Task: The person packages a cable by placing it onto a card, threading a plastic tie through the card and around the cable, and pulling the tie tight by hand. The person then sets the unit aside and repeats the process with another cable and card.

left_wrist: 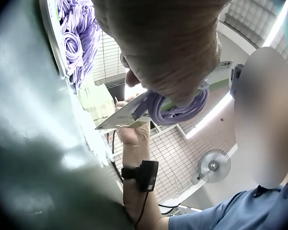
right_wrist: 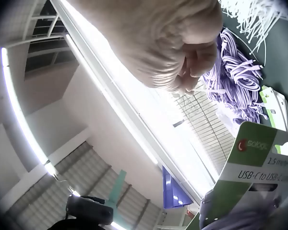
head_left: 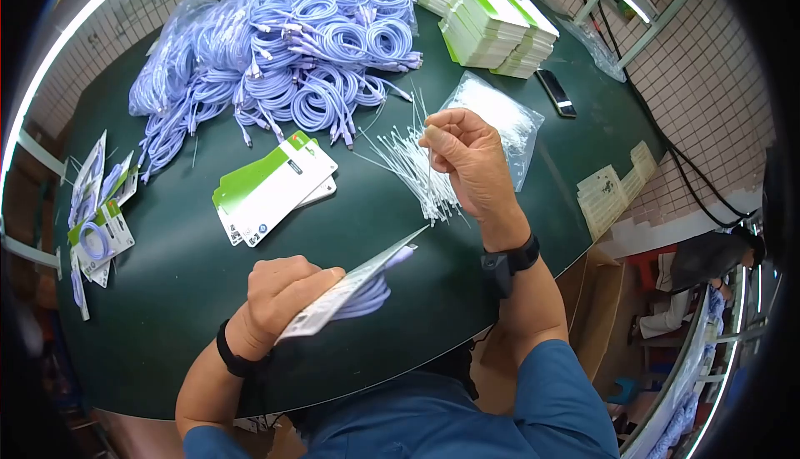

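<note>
- Left hand [head_left: 279,296], near the table's front edge, grips a card [head_left: 354,284] with a coiled purple cable [head_left: 371,292].
- Right hand [head_left: 467,159], raised, pinches a white tie [head_left: 421,117] over the tie pile [head_left: 412,167].
- The card reads "USB-C to USB".

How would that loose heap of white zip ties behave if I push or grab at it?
The zip ties are thin strips lying splayed and crisscrossed, so a push would probably scatter them rather than slide the heap whole. They look light and springy. The right hand pinches a single one, so picking singly seems workable.
</note>
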Demonstrator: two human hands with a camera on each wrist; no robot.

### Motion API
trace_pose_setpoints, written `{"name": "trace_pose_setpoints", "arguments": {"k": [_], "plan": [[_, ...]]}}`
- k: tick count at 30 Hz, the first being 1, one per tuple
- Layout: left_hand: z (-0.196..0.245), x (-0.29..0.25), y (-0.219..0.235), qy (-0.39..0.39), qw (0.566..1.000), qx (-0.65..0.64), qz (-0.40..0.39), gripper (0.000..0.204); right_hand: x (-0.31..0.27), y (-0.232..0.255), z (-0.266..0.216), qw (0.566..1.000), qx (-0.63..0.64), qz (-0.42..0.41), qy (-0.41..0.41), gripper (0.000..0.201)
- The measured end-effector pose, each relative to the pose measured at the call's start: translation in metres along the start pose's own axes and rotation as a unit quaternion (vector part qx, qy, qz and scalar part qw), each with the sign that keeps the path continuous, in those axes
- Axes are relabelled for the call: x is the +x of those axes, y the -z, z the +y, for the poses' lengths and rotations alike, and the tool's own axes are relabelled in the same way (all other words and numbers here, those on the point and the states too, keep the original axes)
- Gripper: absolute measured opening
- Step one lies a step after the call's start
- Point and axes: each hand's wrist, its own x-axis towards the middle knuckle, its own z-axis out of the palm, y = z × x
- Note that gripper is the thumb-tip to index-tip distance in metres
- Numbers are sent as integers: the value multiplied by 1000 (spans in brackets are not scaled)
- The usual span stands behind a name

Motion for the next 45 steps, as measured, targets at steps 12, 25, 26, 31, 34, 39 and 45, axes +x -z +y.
{"name": "trace_pose_setpoints", "arguments": {"k": [12, 25, 26, 31, 34, 39, 45], "plan": [[5, 3, -5, -117, 988, 81, -66, 39, -12, -14, 12, 983, 115, -88, -113, 15], [3, 4, -3, -138, 983, 114, -50, 33, -19, -23, 12, 982, -29, -177, -58, 18], [3, 6, -3, -138, 982, 116, -48, 33, -20, -25, 9, 982, -30, -180, -56, 18], [6, 7, -1, -146, 977, 139, -65, 32, -29, -42, -5, 968, -127, -167, -139, 13], [5, 6, -1, -148, 976, 145, -69, 32, -31, -46, -2, 959, -161, -167, -165, 13], [3, 5, -3, -159, 974, 148, -61, 33, -35, -52, -2, 932, -324, -153, -64, 15], [4, 6, -3, -184, 971, 140, -58, 37, -38, -51, -6, 952, -238, -182, 61, 11]]}}
